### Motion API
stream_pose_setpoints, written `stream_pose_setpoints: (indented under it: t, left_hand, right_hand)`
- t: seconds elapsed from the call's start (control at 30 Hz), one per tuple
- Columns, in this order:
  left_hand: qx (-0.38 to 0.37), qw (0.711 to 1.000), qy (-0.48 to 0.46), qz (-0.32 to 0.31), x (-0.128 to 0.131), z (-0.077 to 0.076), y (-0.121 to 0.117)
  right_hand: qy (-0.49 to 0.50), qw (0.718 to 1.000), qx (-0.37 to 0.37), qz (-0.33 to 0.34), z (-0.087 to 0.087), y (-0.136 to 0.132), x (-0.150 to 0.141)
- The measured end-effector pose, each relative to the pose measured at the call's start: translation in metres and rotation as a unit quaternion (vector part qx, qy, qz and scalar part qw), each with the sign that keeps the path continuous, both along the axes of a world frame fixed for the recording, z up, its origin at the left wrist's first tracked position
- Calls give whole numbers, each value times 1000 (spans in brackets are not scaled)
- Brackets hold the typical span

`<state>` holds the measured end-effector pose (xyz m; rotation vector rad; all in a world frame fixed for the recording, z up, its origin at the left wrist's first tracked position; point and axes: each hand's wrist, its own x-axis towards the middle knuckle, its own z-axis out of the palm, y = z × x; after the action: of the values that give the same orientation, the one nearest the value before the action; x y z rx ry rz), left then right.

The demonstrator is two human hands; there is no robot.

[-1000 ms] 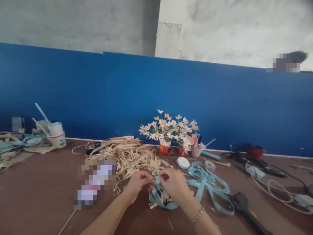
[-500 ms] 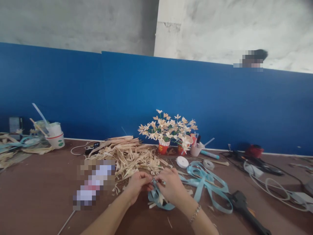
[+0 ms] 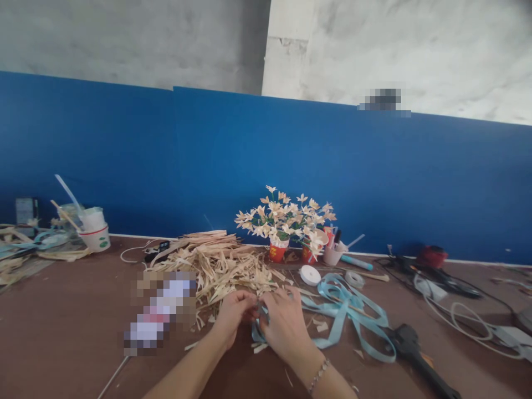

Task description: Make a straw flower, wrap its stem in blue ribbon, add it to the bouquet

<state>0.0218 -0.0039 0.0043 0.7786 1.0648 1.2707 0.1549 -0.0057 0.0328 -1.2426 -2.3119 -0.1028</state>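
Note:
My left hand (image 3: 235, 315) is closed in a pinch, its fingertips meeting those of my right hand (image 3: 284, 321). Between the two hands a piece of light blue ribbon (image 3: 258, 332) shows, mostly covered by my right hand. The rest of the ribbon (image 3: 338, 324) trails off to the right in loose loops. My right hand is bent over the ribbon, thumb and fingers pressed on it. Just beyond the hands lies a heap of dry, straw-coloured husk strips (image 3: 233, 266). The exact spot under the fingertips is hidden.
Pale flowers (image 3: 282, 216) stand in red cups (image 3: 277, 252) against the blue partition (image 3: 208, 160). Nearby are a white tape roll (image 3: 310, 275) and a pen cup (image 3: 331, 256). A black-handled tool (image 3: 419, 354) and white cables (image 3: 469, 321) lie right. A white cup (image 3: 95, 238) stands left.
My right hand has turned and shifted slightly left, now covering more of the ribbon between the hands. Behind the partition, the top of a person's head has moved left.

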Motion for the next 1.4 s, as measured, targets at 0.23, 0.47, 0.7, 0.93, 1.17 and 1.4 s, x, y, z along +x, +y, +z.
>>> stream_pose_setpoints:
  t: [0.23,0.47,0.7,0.93,1.17,1.4]
  left_hand:
    - [24,999,47,0,-2,-2,4]
    - [93,987,104,-73,-15,-2,9]
    - [164,971,136,-109,-12,18,-3]
    - [116,978,166,-53,-5,12,-1]
    - [110,975,194,-10,-3,-5,6]
    - [95,978,185,-24,-5,-6,9]
  right_hand:
    - [44,998,37,11,-9,6,1]
    - [229,953,-193,47,0,19,9]
    - [419,640,-634,111,-5,33,26]
    - [319,829,-452,83,0,26,18]
    - [76,997,-7,-14,0,0,0]
    - [54,997,52,-21,-8,4,0]
